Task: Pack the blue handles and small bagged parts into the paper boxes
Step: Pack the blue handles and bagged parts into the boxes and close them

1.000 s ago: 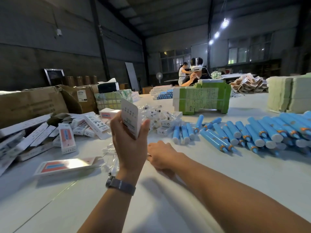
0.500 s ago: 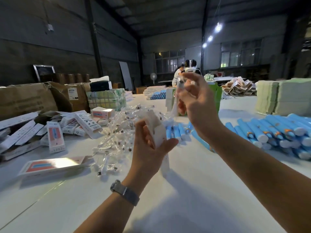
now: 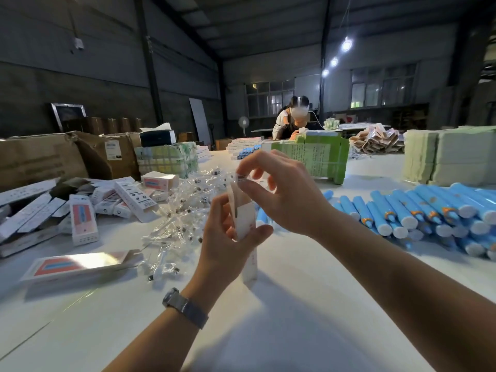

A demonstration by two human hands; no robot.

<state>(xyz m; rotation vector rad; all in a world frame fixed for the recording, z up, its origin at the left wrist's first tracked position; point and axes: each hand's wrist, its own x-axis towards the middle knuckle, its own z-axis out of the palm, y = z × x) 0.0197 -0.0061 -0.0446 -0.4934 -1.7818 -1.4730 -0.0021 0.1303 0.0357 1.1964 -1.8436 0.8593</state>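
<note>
Paper box (image 3: 245,218): slim white card, upright above the table (image 3: 268,331), open end up to receive contents; left hand (image 3: 228,237) curls round its middle. Bagged part (image 3: 241,178): crinkly clear film, pinched by right hand (image 3: 284,194) fingertips just over the opening. Blue handles (image 3: 402,210): smooth cylinders, heaped right. Loose bags (image 3: 182,210) left.

The left hand (image 3: 228,237) holds a white paper box (image 3: 245,224) standing up on the white table (image 3: 295,318). The right hand (image 3: 284,194) pinches a small clear bag (image 3: 241,179) just above the box's open top. More clear bags (image 3: 182,210) lie in a pile to the left. Blue handles (image 3: 418,210) lie in a heap on the right. Flat boxes (image 3: 83,218) sit far left.
</note>
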